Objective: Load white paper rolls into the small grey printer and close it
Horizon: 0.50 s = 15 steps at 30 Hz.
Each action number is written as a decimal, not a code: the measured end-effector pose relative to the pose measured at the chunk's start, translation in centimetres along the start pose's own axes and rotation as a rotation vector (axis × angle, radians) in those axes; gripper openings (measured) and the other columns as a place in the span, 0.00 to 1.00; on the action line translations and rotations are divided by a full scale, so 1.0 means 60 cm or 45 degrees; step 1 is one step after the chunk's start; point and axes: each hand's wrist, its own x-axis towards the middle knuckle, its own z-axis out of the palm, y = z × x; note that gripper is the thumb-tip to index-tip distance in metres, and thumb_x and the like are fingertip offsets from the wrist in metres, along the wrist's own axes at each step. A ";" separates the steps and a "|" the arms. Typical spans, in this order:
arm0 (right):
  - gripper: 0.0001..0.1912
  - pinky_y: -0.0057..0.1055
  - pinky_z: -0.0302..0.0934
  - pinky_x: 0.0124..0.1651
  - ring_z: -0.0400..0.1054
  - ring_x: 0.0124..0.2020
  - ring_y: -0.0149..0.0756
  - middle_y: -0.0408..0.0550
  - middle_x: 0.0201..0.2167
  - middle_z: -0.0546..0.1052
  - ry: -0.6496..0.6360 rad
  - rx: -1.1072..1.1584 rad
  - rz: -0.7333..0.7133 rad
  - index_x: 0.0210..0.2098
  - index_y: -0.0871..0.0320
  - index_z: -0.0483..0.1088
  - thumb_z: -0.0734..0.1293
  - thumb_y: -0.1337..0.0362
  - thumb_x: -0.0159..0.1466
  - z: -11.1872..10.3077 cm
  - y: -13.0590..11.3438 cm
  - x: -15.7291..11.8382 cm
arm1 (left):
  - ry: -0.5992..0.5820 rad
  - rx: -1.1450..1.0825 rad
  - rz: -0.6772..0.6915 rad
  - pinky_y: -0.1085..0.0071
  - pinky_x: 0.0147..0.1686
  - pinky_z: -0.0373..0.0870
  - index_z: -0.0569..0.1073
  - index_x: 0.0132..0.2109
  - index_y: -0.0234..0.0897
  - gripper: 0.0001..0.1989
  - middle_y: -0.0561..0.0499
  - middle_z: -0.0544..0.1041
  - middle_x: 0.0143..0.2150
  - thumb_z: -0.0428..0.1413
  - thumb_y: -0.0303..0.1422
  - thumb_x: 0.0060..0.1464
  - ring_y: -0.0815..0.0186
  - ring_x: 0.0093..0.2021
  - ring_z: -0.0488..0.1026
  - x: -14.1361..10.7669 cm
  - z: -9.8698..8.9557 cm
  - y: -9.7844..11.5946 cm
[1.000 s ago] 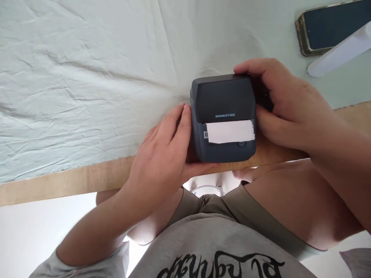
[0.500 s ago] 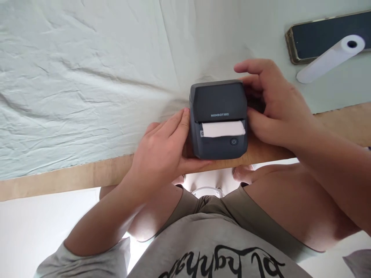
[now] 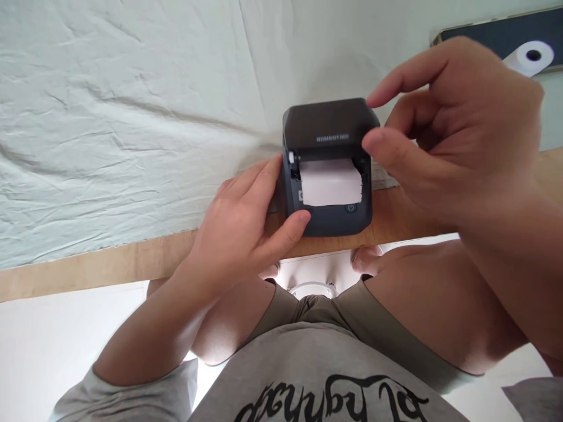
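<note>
A dark label printer (image 3: 325, 224) stands at the table edge in front of me, its lid (image 3: 329, 122) tilted up from the body. Beneath the raised lid, a strip of white paper (image 3: 332, 186) lies over the printer's front. My left hand (image 3: 237, 220) grips the body from the left, fingers along its side and thumb on the front. At the lid's right side is my right hand (image 3: 466, 123), with thumb and forefinger on its corners. The inside of the printer is mostly hidden by lid and paper.
At the upper right lies a phone (image 3: 475, 38), with a white paper roll (image 3: 533, 55) in front of it, partly behind my right hand. A wrinkled pale cloth (image 3: 132, 135) covers the table, leaving a bare wooden edge (image 3: 109, 258) near my legs.
The printer's lid has lifted from closed to partly raised, uncovering more of the paper. My right hand has moved up to the lid; my left thumb has shifted onto the printer's front.
</note>
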 end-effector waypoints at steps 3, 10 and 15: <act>0.23 0.21 0.63 0.35 0.65 0.26 0.15 0.38 0.27 0.67 0.100 -0.102 0.006 0.59 0.48 0.81 0.62 0.43 0.82 0.004 -0.019 0.011 | 0.004 0.036 0.015 0.55 0.72 0.78 0.70 0.78 0.27 0.36 0.38 0.82 0.71 0.47 0.47 0.76 0.47 0.71 0.80 0.000 0.000 -0.001; 0.13 0.23 0.66 0.39 0.74 0.37 0.17 0.38 0.42 0.79 0.032 -0.073 -0.023 0.46 0.54 0.79 0.66 0.53 0.77 0.012 -0.022 0.047 | 0.002 0.006 0.025 0.51 0.74 0.77 0.69 0.79 0.25 0.37 0.35 0.80 0.73 0.48 0.49 0.77 0.46 0.73 0.79 -0.004 0.000 -0.004; 0.01 0.42 0.75 0.62 0.58 0.27 0.22 0.33 0.26 0.74 -0.512 -0.528 0.036 0.39 0.51 0.80 0.74 0.64 0.69 0.018 -0.050 0.088 | 0.004 0.021 0.052 0.52 0.75 0.77 0.69 0.79 0.21 0.38 0.32 0.80 0.73 0.48 0.48 0.78 0.45 0.73 0.79 -0.005 0.001 -0.005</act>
